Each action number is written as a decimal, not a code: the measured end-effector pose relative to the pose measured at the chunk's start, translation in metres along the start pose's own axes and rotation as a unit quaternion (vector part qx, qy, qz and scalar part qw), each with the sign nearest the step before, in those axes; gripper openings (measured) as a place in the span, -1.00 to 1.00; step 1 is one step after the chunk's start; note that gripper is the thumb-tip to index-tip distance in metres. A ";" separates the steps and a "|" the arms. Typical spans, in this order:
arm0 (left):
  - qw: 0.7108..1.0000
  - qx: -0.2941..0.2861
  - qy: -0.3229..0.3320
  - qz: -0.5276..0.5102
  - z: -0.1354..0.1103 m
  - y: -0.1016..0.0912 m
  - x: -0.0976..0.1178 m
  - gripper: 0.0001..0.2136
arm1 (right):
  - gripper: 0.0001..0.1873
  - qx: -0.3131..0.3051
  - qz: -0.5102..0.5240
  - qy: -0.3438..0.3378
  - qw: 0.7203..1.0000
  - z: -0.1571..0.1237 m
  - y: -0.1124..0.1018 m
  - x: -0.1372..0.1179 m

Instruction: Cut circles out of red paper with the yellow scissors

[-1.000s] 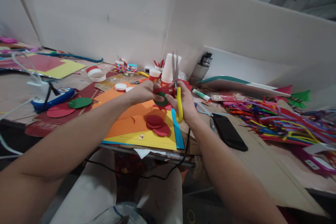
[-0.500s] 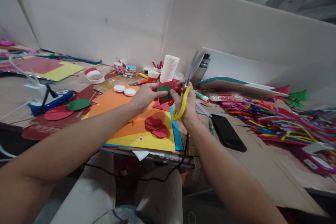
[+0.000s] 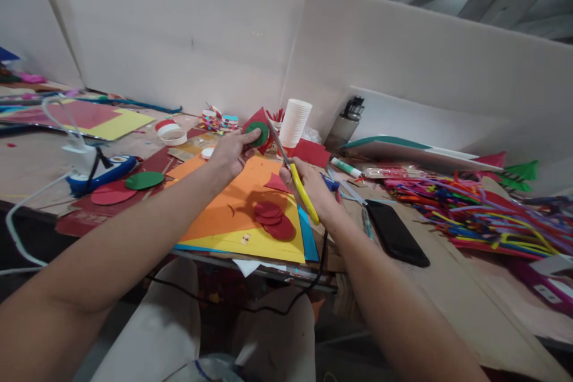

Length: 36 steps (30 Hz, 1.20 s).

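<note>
My left hand (image 3: 230, 152) is raised over the table and pinches a red paper piece (image 3: 256, 125) with a green paper circle (image 3: 258, 133) lying on it. My right hand (image 3: 311, 188) grips yellow-handled scissors (image 3: 295, 176), blades pointing up and left toward the red piece. Beneath both hands lie stacked orange, yellow and blue paper sheets (image 3: 233, 197) with a few red paper circles (image 3: 273, 219) on them.
A black phone (image 3: 396, 233) lies right of the scissors. A heap of coloured pipe cleaners (image 3: 483, 215) fills the right. A stack of white cups (image 3: 295, 122), a bottle (image 3: 347, 122), a glue stick (image 3: 345, 167) and tape rolls (image 3: 170, 130) stand behind. A blue glue gun (image 3: 101, 168) lies left.
My left hand has carried the red piece with the green circle up and to the left, away from the scissors. The scissors have swung from pointing right to pointing left.
</note>
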State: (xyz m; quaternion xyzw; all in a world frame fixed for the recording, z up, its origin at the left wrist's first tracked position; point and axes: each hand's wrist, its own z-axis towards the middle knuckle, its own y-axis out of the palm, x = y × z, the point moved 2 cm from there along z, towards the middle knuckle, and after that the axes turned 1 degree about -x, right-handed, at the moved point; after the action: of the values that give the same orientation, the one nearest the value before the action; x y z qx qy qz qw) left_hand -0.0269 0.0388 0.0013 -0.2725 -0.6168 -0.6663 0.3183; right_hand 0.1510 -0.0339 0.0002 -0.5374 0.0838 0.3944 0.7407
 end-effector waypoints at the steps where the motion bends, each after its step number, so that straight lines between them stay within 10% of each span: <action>1: 1.000 0.011 0.003 -0.011 0.000 0.000 0.002 -0.88 | -0.62 -0.007 -0.011 -0.001 1.000 0.000 0.000 0.002; 36: 0.998 -0.051 -0.012 0.028 -0.022 0.014 -0.022 -0.74 | -0.52 0.022 0.056 0.032 0.998 0.006 0.013 -0.001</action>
State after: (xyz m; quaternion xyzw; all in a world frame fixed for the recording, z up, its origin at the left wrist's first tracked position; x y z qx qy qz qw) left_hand -0.0013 0.0179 -0.0085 -0.3132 -0.5783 -0.6842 0.3152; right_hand 0.1393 -0.0282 -0.0064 -0.5277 0.1457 0.4162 0.7260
